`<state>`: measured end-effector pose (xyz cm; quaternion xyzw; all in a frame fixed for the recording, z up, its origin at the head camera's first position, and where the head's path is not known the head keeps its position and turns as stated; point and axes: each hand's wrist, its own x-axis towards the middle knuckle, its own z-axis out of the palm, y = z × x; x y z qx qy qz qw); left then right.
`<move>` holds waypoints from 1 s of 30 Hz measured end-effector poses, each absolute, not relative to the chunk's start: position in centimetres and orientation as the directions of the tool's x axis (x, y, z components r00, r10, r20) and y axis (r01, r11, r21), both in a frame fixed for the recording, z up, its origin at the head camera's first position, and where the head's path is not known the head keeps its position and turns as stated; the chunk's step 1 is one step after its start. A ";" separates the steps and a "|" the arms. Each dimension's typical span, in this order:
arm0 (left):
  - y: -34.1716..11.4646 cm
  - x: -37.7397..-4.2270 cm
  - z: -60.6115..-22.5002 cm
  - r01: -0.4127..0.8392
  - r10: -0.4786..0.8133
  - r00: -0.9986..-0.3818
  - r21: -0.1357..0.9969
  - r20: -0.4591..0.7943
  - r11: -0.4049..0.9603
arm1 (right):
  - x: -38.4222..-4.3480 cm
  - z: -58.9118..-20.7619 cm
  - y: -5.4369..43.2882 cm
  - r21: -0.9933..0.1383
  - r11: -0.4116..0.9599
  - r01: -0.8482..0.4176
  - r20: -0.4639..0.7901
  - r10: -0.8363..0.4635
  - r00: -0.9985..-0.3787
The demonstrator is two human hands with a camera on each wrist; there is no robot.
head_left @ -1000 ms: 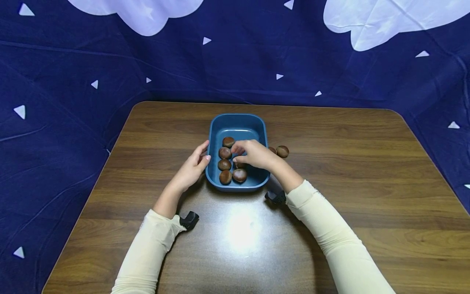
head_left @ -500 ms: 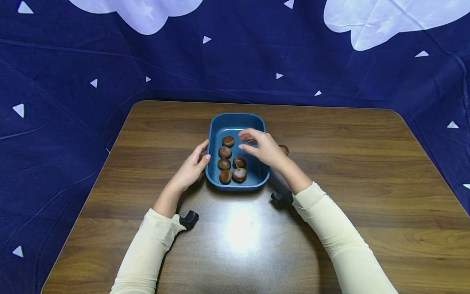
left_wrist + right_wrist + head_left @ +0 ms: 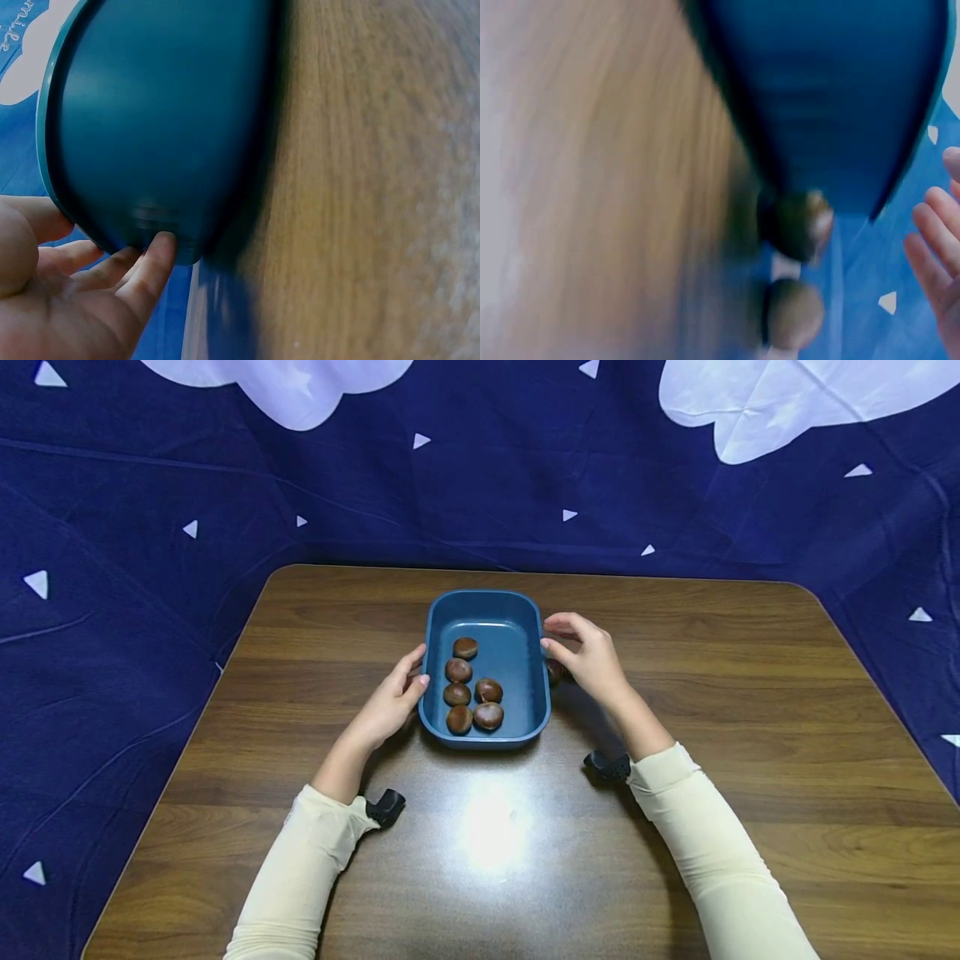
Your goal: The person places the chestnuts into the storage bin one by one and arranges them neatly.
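Note:
A blue rectangular bin (image 3: 483, 743) stands on the table with several brown chestnuts (image 3: 488, 717) lying inside, toward its left and near side. My left hand (image 3: 388, 706) rests against the bin's left wall, its fingertips (image 3: 161, 244) on the outer side and the thumb near the rim. Just beyond the right rim, my right hand (image 3: 588, 656) hovers with fingers relaxed and nothing between them. Below it, one chestnut (image 3: 556, 672) peeks out against the bin's right side. Two chestnuts outside the bin appear in the right wrist view, the farther one (image 3: 795, 313) apart from the wall.
The brown wooden table (image 3: 750, 710) extends widely to both sides. Behind it hangs a dark blue cloth (image 3: 480, 485) with white clouds and triangles. A black wrist camera (image 3: 386, 808) sits at the left cuff, and another wrist camera (image 3: 606, 766) at the right.
My right hand has come up off the chestnuts inside the bin and moved right, past the rim, over the chestnuts outside. The left hand and the bin stay in place.

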<state>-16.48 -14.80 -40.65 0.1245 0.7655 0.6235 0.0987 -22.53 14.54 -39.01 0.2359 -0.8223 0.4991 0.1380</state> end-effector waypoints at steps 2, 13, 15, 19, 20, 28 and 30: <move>-14.8 -16.4 -40.6 0.067 0.311 -0.950 0.978 0.002 0.198 | -22.6 -39.4 15.4 -0.763 0.410 -0.500 0.439 -0.239 -0.866; -14.8 -16.5 -40.6 0.066 0.309 -0.951 0.974 -0.005 0.217 | -22.7 -41.7 18.7 -0.761 0.563 -0.321 0.209 -0.255 -0.944; -14.8 -16.5 -40.7 0.068 0.304 -0.953 0.972 -0.004 0.225 | -22.7 -41.9 18.9 -0.751 0.589 -0.297 0.169 -0.263 -0.950; -14.7 -16.4 -40.6 0.082 0.303 -0.953 0.967 0.005 0.242 | -22.7 -42.3 19.2 -0.743 0.610 -0.275 0.130 -0.271 -0.954; -14.7 -16.4 -40.6 0.082 0.302 -0.953 0.967 0.006 0.241 | -22.7 -42.4 19.2 -0.743 0.613 -0.268 0.121 -0.271 -0.955; -14.8 -16.5 -40.6 0.084 0.308 -0.951 0.973 0.014 0.216 | -22.7 -42.4 19.1 -0.721 0.648 -0.245 0.086 -0.268 -0.960; -14.8 -16.5 -40.6 0.085 0.309 -0.951 0.972 0.014 0.219 | -22.7 -42.4 19.0 -0.716 0.655 -0.243 0.090 -0.259 -0.962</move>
